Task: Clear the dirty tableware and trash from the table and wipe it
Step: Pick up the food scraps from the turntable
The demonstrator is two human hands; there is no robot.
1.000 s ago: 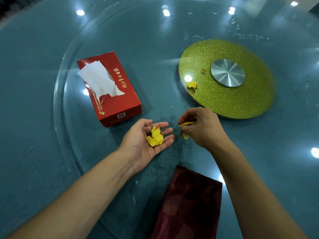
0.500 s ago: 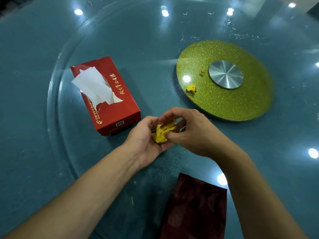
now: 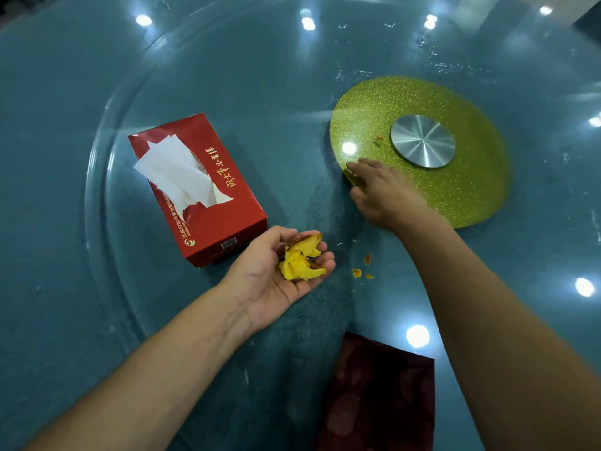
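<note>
The left hand (image 3: pixel 279 271) cups yellow peel scraps (image 3: pixel 300 260) palm-up above the tabletop (image 3: pixel 227 60) while the right hand (image 3: pixel 379 190), fingers loose and holding nothing, reaches toward the green disc (image 3: pixel 455 177); tilting the left palm could spill scraps beside the crumbs (image 3: pixel 361 268).

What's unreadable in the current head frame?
- Scrap at the green disc edge: covered by the right hand, which is motion-blurred, so its grasp is unclear.
- Dark red cloth: cut off by the bottom edge.
- Tissue box small print: too small.
- Crumbs on the glass: too tiny to identify.
</note>
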